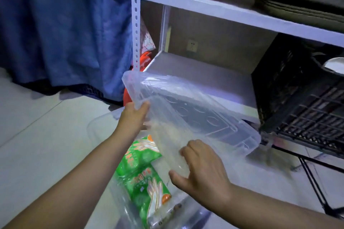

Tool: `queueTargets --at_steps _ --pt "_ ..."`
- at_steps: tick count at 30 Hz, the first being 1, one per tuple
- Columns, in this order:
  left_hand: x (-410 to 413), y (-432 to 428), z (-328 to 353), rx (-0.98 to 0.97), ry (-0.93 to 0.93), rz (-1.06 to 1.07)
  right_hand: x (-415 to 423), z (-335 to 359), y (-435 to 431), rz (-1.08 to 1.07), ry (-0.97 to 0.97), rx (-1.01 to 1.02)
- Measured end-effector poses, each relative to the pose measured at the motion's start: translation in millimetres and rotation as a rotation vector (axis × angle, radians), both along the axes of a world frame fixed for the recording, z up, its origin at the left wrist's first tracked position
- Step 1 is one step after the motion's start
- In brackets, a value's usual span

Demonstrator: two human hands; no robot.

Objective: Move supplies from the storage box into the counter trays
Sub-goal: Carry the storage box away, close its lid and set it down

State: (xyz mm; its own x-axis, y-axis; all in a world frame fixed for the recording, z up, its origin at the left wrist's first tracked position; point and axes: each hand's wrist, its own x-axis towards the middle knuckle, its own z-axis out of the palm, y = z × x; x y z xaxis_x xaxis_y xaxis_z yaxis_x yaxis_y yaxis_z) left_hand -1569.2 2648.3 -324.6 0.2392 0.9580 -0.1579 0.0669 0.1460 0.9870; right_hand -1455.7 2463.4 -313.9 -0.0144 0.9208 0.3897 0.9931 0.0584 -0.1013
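A clear plastic lid (188, 109) is held tilted above a clear storage box (104, 122) on the floor. My left hand (134, 117) grips the lid's left edge, thumb on top. My right hand (201, 169) holds the lid's near edge with fingers curled over it. Inside the box lie two green packs of disposable gloves (147, 178), one partly over the other. The lid hides part of the box's far side.
A white metal shelf rack (232, 13) stands right behind, its lower shelf (201, 78) just past the lid. A black plastic crate (297, 95) sits at the right. A blue cloth (65, 29) hangs at left. Pale tiled floor (37, 145) spreads at left.
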Motion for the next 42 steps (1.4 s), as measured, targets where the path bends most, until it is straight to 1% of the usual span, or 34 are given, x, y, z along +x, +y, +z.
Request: queueTargets --at_steps 1,2,4,6,8,10,13,15,17,18,20,21,22,23,24,26,28,31,33,37,39,42 --pt "-3.6 1.6 -6.2 -0.045 -0.010 0.035 -5.9 -7.9 -2.4 0.059 -0.022 -0.011" --pt "-8.7 2.9 -14.4 -0.065 0.019 0.070 -11.1 -15.1 -3.9 0.111 -0.028 -0.028" --pt "-22.7 2.7 -30.2 -0.045 0.163 0.147 -19.0 -26.3 -4.8 0.205 -0.013 -0.104" --pt "-37.4 -1.8 -47.3 -0.042 0.252 0.203 -21.5 -33.8 -1.9 0.315 0.066 -0.252" --pt "-51.2 -8.8 -64.4 -0.027 0.279 0.225 -14.8 -37.6 5.7 0.354 0.173 -0.355" --pt "-62.6 -17.2 -77.4 -0.037 0.294 0.242 1.0 -41.5 19.0 0.255 0.199 -0.317" --pt "-74.9 -30.9 -92.8 -0.084 0.334 0.262 40.9 -51.0 42.9 -0.041 0.188 -0.271" --pt "-80.5 -38.1 -99.8 -0.073 0.380 0.293 70.6 -62.2 52.7 -0.257 0.104 -0.306" --pt "-84.1 -44.4 -103.8 -0.087 0.450 0.323 92.7 -74.0 54.4 -0.420 0.081 -0.408" --pt "-85.5 -47.1 -105.8 -0.094 0.513 0.321 99.6 -80.4 53.3 -0.485 0.121 -0.467" --pt "-87.5 -53.7 -107.8 -0.086 0.712 0.287 107.6 -89.9 51.0 -0.578 0.277 -0.568" --pt "-88.7 -57.2 -107.8 -0.082 0.793 0.268 109.8 -93.4 50.2 -0.598 0.350 -0.595" --pt "-90.0 -59.5 -108.1 -0.077 0.834 0.256 111.0 -95.4 50.4 -0.596 0.398 -0.606" --pt "-91.5 -60.1 -109.0 -0.081 0.838 0.237 111.4 -95.9 51.0 -0.583 0.429 -0.604" --pt "-92.9 -59.5 -111.3 -0.102 0.803 0.220 111.2 -95.6 51.7 -0.570 0.460 -0.600" --pt "-94.0 -58.2 -114.8 -0.171 0.655 0.212 111.6 -94.8 53.3 -0.546 0.524 -0.612" --pt "-94.0 -58.5 -115.1 -0.228 0.570 0.211 113.7 -91.8 53.6 -0.532 0.598 -0.666" --pt "-95.0 -60.6 -114.2 -0.257 0.526 0.211 119.2 -83.6 50.1 -0.517 0.742 -0.782" --pt "-96.0 -61.6 -114.2 -0.279 0.494 0.204 124.4 -78.6 45.6 -0.526 0.768 -0.848" --pt "-98.8 -66.8 -118.9 -0.343 0.444 0.158 131.9 -76.1 31.8 -0.533 0.723 -0.957" --pt "-99.6 -69.6 -121.0 -0.351 0.428 0.154 130.7 -80.8 25.4 -0.545 0.694 -0.903" --pt "-100.1 -73.1 -122.9 -0.333 0.372 0.168 124.1 -91.8 23.6 -0.542 0.628 -0.720"
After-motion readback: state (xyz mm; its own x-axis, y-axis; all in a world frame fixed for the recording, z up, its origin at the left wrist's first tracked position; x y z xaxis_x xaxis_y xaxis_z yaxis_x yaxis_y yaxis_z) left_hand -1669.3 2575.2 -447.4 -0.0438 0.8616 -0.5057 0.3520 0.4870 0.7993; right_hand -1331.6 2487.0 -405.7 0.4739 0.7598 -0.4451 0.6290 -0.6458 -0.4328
